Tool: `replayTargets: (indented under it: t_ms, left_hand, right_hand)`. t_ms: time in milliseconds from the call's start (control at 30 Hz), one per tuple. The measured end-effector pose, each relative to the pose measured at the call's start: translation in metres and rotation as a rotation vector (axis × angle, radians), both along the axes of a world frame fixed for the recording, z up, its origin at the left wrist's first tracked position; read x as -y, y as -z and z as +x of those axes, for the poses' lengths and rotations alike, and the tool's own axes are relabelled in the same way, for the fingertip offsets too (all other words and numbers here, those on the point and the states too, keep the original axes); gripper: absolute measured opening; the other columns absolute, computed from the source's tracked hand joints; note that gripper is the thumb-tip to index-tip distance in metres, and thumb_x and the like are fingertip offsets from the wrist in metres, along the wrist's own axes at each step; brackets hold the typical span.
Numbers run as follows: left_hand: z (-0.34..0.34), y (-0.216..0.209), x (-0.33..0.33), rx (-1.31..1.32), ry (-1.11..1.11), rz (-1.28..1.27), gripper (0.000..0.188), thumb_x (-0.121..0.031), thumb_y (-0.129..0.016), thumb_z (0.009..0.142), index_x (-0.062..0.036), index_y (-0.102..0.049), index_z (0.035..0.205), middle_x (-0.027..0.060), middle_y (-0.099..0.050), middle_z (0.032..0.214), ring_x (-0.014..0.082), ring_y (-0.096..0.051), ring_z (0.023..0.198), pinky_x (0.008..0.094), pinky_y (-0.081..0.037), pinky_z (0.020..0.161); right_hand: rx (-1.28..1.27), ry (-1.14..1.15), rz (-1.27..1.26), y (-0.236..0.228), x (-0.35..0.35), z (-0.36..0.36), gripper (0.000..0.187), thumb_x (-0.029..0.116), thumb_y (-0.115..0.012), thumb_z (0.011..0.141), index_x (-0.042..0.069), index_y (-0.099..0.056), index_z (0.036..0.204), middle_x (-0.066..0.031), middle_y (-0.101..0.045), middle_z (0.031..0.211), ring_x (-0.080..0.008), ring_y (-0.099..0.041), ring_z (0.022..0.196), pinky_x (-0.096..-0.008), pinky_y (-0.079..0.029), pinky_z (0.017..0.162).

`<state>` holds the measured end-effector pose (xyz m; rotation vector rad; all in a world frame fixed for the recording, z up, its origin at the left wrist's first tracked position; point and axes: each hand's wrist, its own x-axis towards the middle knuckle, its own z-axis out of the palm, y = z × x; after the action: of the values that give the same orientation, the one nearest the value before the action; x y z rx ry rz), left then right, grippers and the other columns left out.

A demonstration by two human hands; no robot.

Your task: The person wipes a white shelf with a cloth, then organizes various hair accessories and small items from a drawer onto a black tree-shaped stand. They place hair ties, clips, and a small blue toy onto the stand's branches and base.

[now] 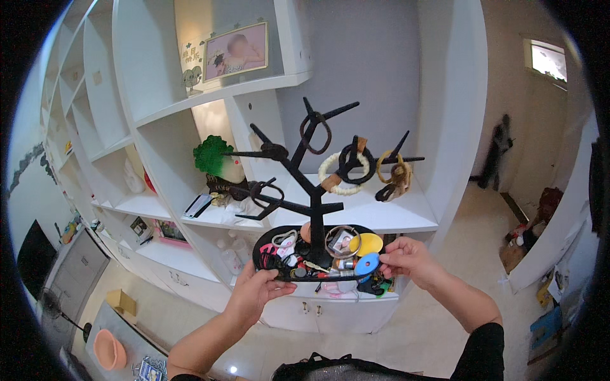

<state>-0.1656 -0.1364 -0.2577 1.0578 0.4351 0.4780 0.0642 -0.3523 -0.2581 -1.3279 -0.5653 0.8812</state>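
A black tree-shaped jewelry stand (316, 219) is held up in front of me, its branches hung with hair ties. Among them are a cream braided hair tie (326, 170), a dark brown one (315, 134) and a tan one (399, 174). The stand's oval tray base (305, 280) carries a jumble of small items, including a round blue disc (367, 264), a yellow oval piece (370, 244) and pink clips. My left hand (262, 289) is closed on the tray's front left rim. At the right end, my right hand (406, 260) pinches the rim beside the blue disc.
A white shelf unit (292, 79) stands behind, holding a framed photo (236, 52) and a green tree ornament (215, 155). At lower left, an orange basin (109, 350) rests on a grey table, near a cardboard box (121, 302). Piled items line the right wall.
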Motion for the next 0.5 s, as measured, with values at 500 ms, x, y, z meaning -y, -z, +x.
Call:
replayTargets:
  t_ms: [500]
  left_hand:
    - [0.123, -0.021, -0.049, -0.065, 0.169, 0.048, 0.036, -0.005, -0.051, 0.086, 0.0014, -0.035, 0.117, 0.0208, -0.054, 0.108, 0.0327, -0.061, 0.089, 0.0403, -0.054, 0.078]
  right_hand:
    - [0.175, 0.267, -0.021, -0.013, -0.030, 0.091, 0.016, 0.011, -0.062, 0.082, 0.001, -0.052, 0.090, -0.0068, -0.060, 0.073, -0.0121, -0.058, 0.062, -0.0255, -0.049, 0.057]
